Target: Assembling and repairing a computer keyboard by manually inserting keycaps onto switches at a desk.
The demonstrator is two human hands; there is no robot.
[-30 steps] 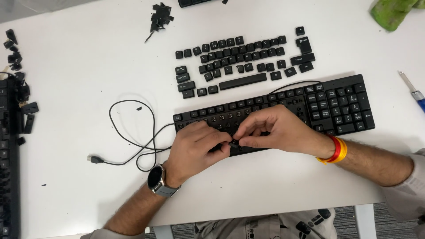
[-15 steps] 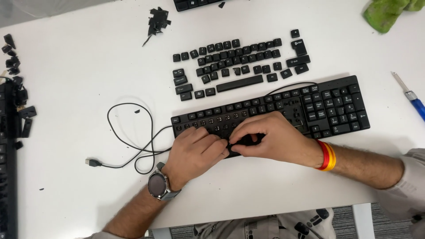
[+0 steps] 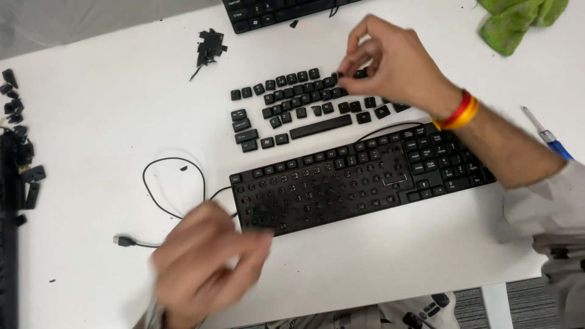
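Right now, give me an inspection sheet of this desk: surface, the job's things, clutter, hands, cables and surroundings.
Surface: white table, a few dark specks.
Job's things: black keyboard, most main keys off; loose keycaps laid in rows behind it.
Clutter: pile of black bits; black parts at left edge; green cloth; blue-handled tool.
Hands: right hand pinching a keycap over the rows; left hand blurred, near the keyboard's front corner, nothing seen in it.
Cables: black cable looped, plug free.
Surroundings: second keyboard at far edge; grey floor.
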